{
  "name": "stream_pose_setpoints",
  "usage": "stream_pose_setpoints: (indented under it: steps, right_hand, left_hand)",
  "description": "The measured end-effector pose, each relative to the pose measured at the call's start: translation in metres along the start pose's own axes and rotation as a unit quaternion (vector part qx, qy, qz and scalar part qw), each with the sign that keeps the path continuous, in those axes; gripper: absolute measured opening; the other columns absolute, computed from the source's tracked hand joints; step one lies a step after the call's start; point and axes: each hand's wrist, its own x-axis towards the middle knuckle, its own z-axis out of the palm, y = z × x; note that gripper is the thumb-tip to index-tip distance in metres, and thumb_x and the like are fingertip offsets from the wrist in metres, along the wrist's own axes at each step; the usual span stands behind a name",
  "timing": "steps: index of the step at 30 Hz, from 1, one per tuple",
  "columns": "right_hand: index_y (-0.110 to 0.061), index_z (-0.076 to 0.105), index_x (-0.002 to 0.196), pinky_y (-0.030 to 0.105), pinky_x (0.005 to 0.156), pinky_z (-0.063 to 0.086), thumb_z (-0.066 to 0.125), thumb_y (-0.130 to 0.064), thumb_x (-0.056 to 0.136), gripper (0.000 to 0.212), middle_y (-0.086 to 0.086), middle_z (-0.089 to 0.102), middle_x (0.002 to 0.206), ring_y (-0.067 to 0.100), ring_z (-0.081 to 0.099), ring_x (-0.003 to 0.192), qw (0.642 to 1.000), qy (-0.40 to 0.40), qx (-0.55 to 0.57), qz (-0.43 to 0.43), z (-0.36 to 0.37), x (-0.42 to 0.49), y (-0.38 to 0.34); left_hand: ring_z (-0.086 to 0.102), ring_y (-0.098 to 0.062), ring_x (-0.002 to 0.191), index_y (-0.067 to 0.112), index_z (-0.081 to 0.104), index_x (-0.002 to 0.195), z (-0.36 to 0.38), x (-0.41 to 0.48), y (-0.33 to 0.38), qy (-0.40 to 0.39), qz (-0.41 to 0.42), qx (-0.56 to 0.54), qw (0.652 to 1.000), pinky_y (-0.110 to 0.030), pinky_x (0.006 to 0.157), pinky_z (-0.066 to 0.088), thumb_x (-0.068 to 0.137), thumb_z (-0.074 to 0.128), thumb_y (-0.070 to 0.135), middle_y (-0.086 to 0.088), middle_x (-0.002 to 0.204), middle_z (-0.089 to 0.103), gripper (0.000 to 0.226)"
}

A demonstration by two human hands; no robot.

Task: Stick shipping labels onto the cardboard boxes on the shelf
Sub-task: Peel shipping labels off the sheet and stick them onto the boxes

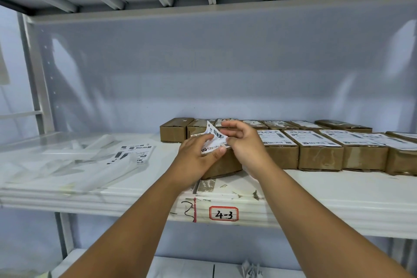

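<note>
left hand (pixel 198 155), right hand (pixel 246 142) pinch curled white barcode label (pixel 214 137) over brown box (pixel 225 165)

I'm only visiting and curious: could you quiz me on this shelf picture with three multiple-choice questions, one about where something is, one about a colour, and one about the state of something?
1. Where do the loose labels lie?
A. on the shelf, left of the cardboard boxes
B. inside an open box
C. on the floor

2. What colour is the border of the 4-3 tag?
A. green
B. red
C. blue

3. What state is the shipping label in?
A. stuck flat on a box
B. curled, pinched by the left hand and right hand
C. torn in two

Answers:
1 A: they rest on the white board beside the leftmost box.
2 B: the frame round the number is red.
3 B: it bends upward between both hands, above a box.
</note>
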Motion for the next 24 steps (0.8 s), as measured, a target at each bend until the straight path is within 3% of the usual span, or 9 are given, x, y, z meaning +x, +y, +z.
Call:
stream_pose_setpoints:
  steps: [3, 6, 12, 17, 19, 22, 24]
  right_hand:
    - [-0.023, 0.065, 0.099, 0.03, 0.093, 0.048, 0.046, 0.008, 0.082, 0.04, -0.005, 0.066, 0.103, 0.012, 0.06, 0.103, 0.998, 0.021, -0.053, 0.001, 0.001, -0.002, 0.0]
    - [-0.021, 0.071, 0.099, 0.02, 0.082, 0.04, 0.048, -0.003, 0.086, 0.032, -0.007, 0.062, 0.104, 0.009, 0.055, 0.099, 0.993, 0.027, -0.117, 0.006, 0.0, -0.004, 0.0]
    - [-0.028, 0.071, 0.081, 0.023, 0.078, 0.042, 0.049, -0.009, 0.087, 0.029, -0.004, 0.069, 0.099, 0.012, 0.059, 0.098, 0.996, 0.018, -0.065, 0.065, -0.002, -0.002, 0.002]
    - [-0.016, 0.072, 0.089, 0.023, 0.08, 0.037, 0.05, -0.005, 0.09, 0.026, 0.003, 0.069, 0.103, 0.013, 0.057, 0.098, 0.996, 0.003, 0.002, 0.09, -0.003, -0.003, 0.002]
    - [-0.012, 0.072, 0.093, 0.023, 0.08, 0.038, 0.051, -0.001, 0.089, 0.024, 0.006, 0.069, 0.104, 0.013, 0.057, 0.098, 0.995, -0.003, 0.022, 0.099, -0.004, -0.005, 0.0]
    - [-0.016, 0.072, 0.094, 0.019, 0.067, 0.042, 0.05, -0.001, 0.088, 0.027, 0.003, 0.068, 0.102, 0.013, 0.058, 0.091, 0.992, -0.027, 0.028, 0.119, -0.007, -0.007, -0.004]
    - [-0.023, 0.072, 0.096, 0.023, 0.067, 0.048, 0.049, -0.003, 0.088, 0.032, 0.0, 0.068, 0.102, 0.014, 0.06, 0.085, 0.987, -0.052, 0.036, 0.151, -0.008, -0.007, -0.005]
  left_hand:
    - [0.029, -0.006, 0.134, 0.027, 0.048, 0.136, 0.001, 0.002, -0.003, -0.01, 0.017, 0.018, 1.0, -0.024, 0.112, 0.02, 0.087, 0.057, 0.047, 0.01, 0.143, 0.042, 0.053]
    - [0.032, -0.005, 0.134, 0.034, 0.052, 0.131, 0.002, 0.003, -0.005, -0.007, 0.042, 0.016, 0.999, -0.031, 0.115, 0.022, 0.086, 0.057, 0.047, 0.014, 0.141, 0.045, 0.047]
    - [0.033, -0.006, 0.133, 0.041, 0.055, 0.126, 0.002, 0.002, -0.006, -0.009, 0.054, 0.018, 0.998, -0.035, 0.114, 0.023, 0.084, 0.047, 0.058, 0.013, 0.139, 0.047, 0.046]
    - [0.028, -0.001, 0.133, 0.039, 0.058, 0.122, -0.001, -0.002, 0.002, -0.017, 0.059, -0.008, 0.998, -0.028, 0.114, 0.017, 0.081, 0.031, 0.062, 0.021, 0.133, 0.05, 0.055]
    - [0.025, 0.005, 0.129, 0.038, 0.06, 0.121, -0.003, -0.003, 0.004, -0.019, 0.05, -0.026, 0.998, -0.022, 0.108, 0.017, 0.088, 0.031, 0.057, 0.026, 0.126, 0.05, 0.048]
    - [0.045, 0.002, 0.121, 0.037, 0.068, 0.105, -0.004, -0.002, 0.004, -0.016, 0.016, -0.121, 0.992, -0.02, 0.1, 0.032, 0.097, 0.043, 0.037, 0.021, 0.119, 0.058, 0.026]
    - [0.054, -0.004, 0.114, 0.032, 0.072, 0.097, -0.005, 0.002, 0.002, -0.018, -0.021, -0.196, 0.98, -0.018, 0.092, 0.04, 0.097, 0.047, 0.024, 0.014, 0.116, 0.065, 0.026]
